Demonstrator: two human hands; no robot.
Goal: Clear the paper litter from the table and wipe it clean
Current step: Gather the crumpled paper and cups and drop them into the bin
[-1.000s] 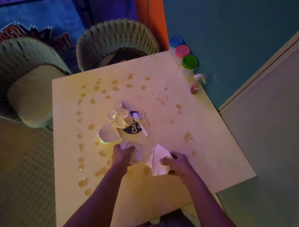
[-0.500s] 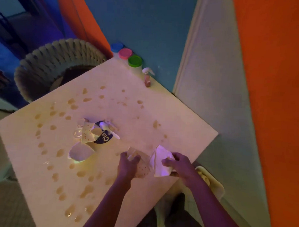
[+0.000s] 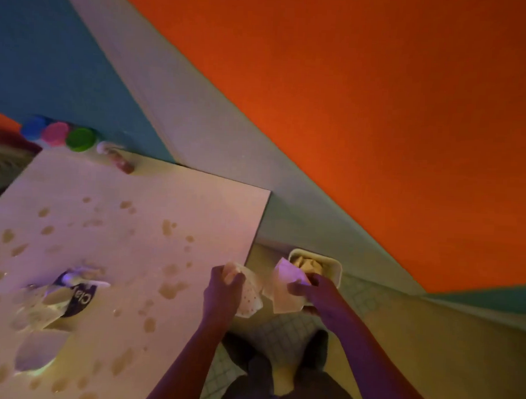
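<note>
Dotted paper (image 3: 248, 298) is bunched in the left hand (image 3: 223, 288), fingers curled tight around it at the right edge of the surface (image 3: 151, 254). The right hand (image 3: 315, 292) pinches a folded white paper (image 3: 285, 290) just off that edge, over a pale bin (image 3: 334, 267) on the floor. More torn paper litter (image 3: 55, 302) lies at the near left of the surface among brown spill marks (image 3: 169, 290). Half a second ago both hands held their papers above the surface; since then they have moved right, towards the bin.
</note>
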